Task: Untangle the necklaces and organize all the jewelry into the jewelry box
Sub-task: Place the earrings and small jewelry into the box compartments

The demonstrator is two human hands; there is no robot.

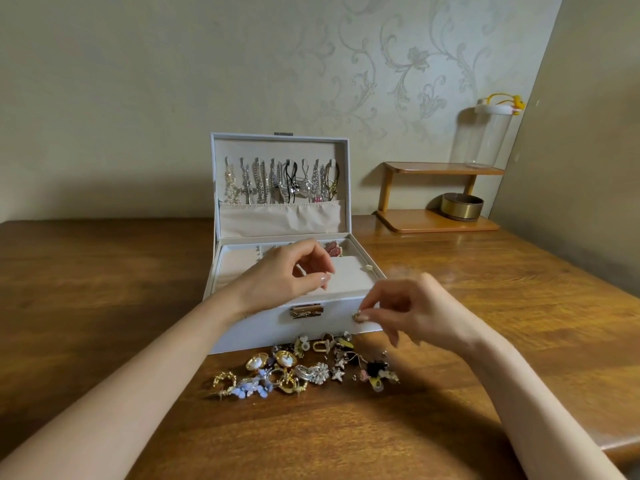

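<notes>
A white jewelry box [252,332] stands open on the wooden table, its lid upright. Several necklaces [280,183] hang from hooks inside the lid above a cloth pocket. A pink piece [333,249] lies in a back compartment of the tray. My left hand [287,275] hovers over the tray with fingers curled and thumb near forefinger; nothing shows in it. My right hand [412,311] pinches a small gold earring [356,317] in front of the box's front wall. A pile of loose earrings and rings [304,368] lies on the table before the box.
A wooden two-tier shelf [436,220] sits at the back right with a round brass tin [462,206] below and a clear plastic jar [485,136] on top. The patterned wall runs behind; the table's right edge [588,306] is near.
</notes>
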